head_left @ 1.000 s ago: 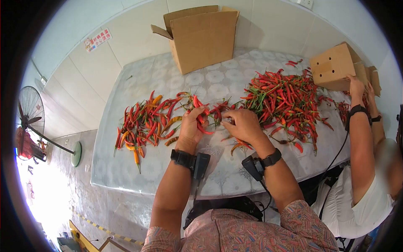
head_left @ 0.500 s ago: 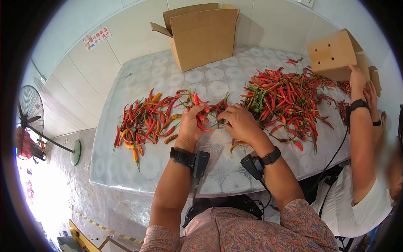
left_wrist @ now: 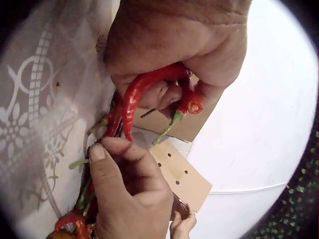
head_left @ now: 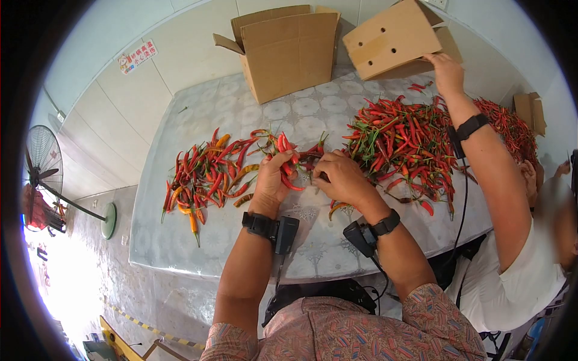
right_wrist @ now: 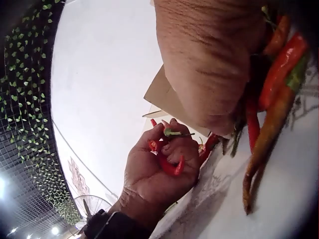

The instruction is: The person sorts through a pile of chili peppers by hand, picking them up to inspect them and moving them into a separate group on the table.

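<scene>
My left hand [head_left: 271, 183] grips several red chili peppers [head_left: 283, 144] above the table. In the left wrist view, a curved red chili [left_wrist: 132, 102] juts from that fist, beside a broken-ended piece with a green stem [left_wrist: 172, 124]. Just to the right, my right hand [head_left: 342, 177] has its thumb and forefinger pinched together at a chili's green stem [left_wrist: 79, 163]. Most of that chili is hidden by the fingers. The right wrist view shows the left hand's chilies [right_wrist: 172, 164] lying across its curled fingers. Orange-brown chilies [right_wrist: 269, 134] lie beside the right hand.
A smaller chili pile [head_left: 205, 174] spreads at left, a larger one [head_left: 403, 138] at right. An open cardboard box [head_left: 289, 57] stands at the back. Another person's hand [head_left: 447, 75] holds a tilted cardboard box [head_left: 391, 42] near more chilies [head_left: 509, 129]. A fan [head_left: 45, 153] stands left.
The other person's box has been lifted and swung left toward the back, uncovering chilies at far right. My right fingers have moved slightly left and closed; my left hand keeps its chilies.
</scene>
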